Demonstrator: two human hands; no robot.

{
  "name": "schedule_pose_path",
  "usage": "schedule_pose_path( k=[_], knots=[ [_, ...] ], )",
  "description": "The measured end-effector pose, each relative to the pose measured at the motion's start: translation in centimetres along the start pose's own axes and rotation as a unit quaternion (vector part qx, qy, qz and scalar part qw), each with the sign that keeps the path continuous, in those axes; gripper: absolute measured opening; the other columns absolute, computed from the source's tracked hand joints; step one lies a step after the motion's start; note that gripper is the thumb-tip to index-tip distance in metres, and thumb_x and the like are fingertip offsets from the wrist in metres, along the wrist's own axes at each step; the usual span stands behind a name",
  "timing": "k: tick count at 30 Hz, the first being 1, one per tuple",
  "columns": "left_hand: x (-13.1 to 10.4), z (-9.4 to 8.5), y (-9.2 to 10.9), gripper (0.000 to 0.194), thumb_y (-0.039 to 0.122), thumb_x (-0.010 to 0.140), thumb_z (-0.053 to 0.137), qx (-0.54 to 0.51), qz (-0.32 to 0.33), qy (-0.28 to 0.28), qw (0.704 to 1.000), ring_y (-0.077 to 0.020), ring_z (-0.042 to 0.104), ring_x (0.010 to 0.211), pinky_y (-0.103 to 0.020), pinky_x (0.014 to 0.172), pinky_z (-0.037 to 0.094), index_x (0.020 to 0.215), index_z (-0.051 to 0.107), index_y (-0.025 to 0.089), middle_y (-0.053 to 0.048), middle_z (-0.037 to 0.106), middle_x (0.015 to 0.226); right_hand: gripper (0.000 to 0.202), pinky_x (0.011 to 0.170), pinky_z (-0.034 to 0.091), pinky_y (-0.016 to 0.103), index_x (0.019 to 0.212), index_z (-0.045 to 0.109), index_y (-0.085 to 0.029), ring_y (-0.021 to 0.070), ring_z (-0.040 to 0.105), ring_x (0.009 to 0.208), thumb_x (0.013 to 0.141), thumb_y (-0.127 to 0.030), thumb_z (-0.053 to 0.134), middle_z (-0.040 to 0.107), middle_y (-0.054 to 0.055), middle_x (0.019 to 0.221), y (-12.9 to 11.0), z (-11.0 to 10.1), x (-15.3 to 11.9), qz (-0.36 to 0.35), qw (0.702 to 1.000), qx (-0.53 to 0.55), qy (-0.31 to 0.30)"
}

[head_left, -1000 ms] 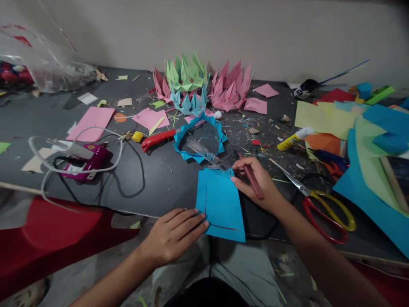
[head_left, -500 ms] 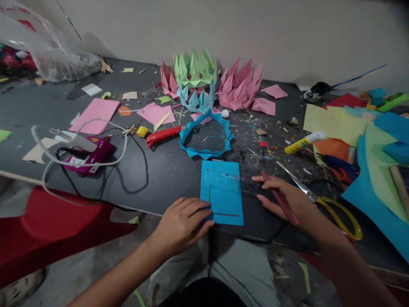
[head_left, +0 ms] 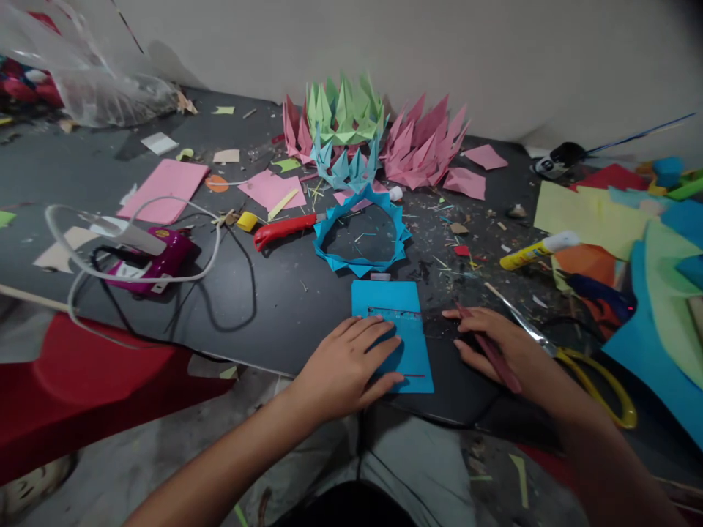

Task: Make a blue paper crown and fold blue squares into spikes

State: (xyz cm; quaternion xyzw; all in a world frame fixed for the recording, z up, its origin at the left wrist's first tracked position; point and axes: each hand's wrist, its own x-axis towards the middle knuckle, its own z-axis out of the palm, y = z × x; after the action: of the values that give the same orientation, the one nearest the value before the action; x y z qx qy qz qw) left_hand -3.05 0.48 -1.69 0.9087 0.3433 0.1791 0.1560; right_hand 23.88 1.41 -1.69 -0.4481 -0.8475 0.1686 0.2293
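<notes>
A blue paper sheet (head_left: 409, 359) lies near the table's front edge, with a red line across its lower part. Across its upper part rests a clear ruler (head_left: 398, 315). My left hand (head_left: 356, 359) lies over the left side of the sheet, fingers spread, fingertips by the ruler's lower edge. To the right of the sheet, my right hand (head_left: 488, 348) holds a dark red pencil (head_left: 497, 360) between thumb and fingers, the pencil slanting toward the ruler. Just behind the sheet is a blue folded paper ring (head_left: 351, 263).
Green crown (head_left: 346, 113), pink crown (head_left: 425, 150) and light blue crown (head_left: 348, 167) stand at the back. A red cutter (head_left: 285, 230) and purple glue gun (head_left: 157, 260) lie left; scissors (head_left: 596, 384), glue stick (head_left: 535, 252) and coloured papers lie right.
My left hand has moved right and forward over the sheet, covering the upright line. The ruler lies straighter across the sheet. The view has shifted slightly.
</notes>
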Motion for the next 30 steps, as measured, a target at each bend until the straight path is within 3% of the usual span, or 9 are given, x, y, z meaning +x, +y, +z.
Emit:
schedule_pose_path(
  k=[9,30],
  knots=[
    [-0.01,0.49,0.15,0.035,0.034,0.087,0.046,0.02,0.008,-0.014,1.0,-0.0228,0.048,0.115,-0.04,0.099,0.04,0.114,0.051,0.014,-0.009,0.055,0.122,0.021,0.08,0.049,0.042,0.09,0.048,-0.027,0.0222,0.06,0.096,0.074,-0.016,0.057,0.064,0.006,0.104,0.48,0.26,-0.33,0.009,1.0,-0.011,-0.003],
    [0.22,0.33,0.15,0.047,0.039,0.087,0.042,0.016,-0.009,-0.058,0.998,-0.0249,0.042,0.12,-0.038,0.103,0.036,0.125,0.044,0.01,-0.011,0.048,0.127,0.02,0.079,0.05,0.037,0.09,0.047,-0.025,0.0211,0.06,0.094,0.075,-0.014,0.056,0.065,0.009,0.099,0.81,0.93,0.1,-0.024,0.998,-0.039,0.046]
  ],
)
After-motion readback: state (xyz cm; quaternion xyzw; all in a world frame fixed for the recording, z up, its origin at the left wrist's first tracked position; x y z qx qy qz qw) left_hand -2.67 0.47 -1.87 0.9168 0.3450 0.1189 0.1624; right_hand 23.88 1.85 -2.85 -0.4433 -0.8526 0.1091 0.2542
